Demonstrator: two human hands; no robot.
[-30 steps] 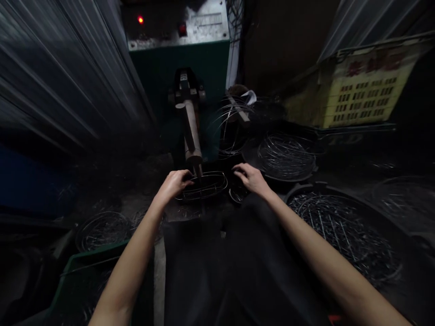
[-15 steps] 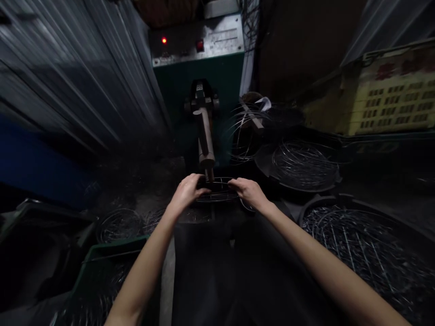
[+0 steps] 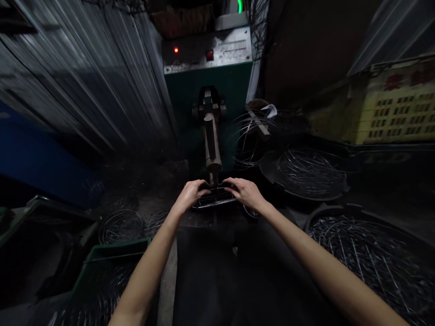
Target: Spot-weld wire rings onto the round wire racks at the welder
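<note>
**Two bare hands hold an oval wire frame crosswise under a machine's arm**

Seen from above, the person's left hand (image 3: 190, 195) and right hand (image 3: 245, 192) reach forward to an oval wire frame (image 3: 215, 201). The frame's long axis runs side to side across the person's front, nearly level, with one narrow end toward each hand. The frame sits directly below the tip of a long tan machine arm (image 3: 212, 145), which points down and toward the person. The fingers of both hands curve over the wires and grasp the frame near its ends; the dim light hides the exact finger positions.

Behind the arm stands a green machine cabinet (image 3: 208, 99) with a lit red lamp (image 3: 176, 50). Coils of wire fill a black tub (image 3: 311, 173) ahead on the right and a larger black tub (image 3: 370, 267) nearer on the right. A green crate (image 3: 112, 256) sits at lower left.
</note>
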